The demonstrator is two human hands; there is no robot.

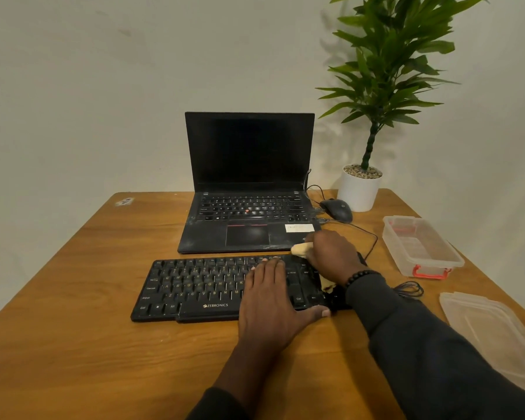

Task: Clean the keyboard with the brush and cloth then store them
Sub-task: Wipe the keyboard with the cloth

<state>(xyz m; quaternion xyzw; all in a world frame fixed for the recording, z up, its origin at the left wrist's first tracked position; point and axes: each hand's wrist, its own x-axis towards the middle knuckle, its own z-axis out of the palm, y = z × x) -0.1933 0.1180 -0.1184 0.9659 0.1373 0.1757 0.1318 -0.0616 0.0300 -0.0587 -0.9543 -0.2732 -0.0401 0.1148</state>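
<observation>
A black keyboard (194, 287) lies on the wooden table (88, 344) in front of me. My left hand (270, 301) lies flat on its right half, fingers straight, thumb at the front edge. My right hand (331, 256) grips a brush with a pale wooden handle (300, 249) over the keyboard's right end. Its dark bristles (331, 291) show below my wrist and touch the keys there. No cloth is visible.
An open black laptop (249, 189) stands behind the keyboard, with a black mouse (337, 209) and cable to its right. A potted plant (359, 186) is at the back right. A clear plastic box (419, 247) and its lid (491, 331) sit on the right.
</observation>
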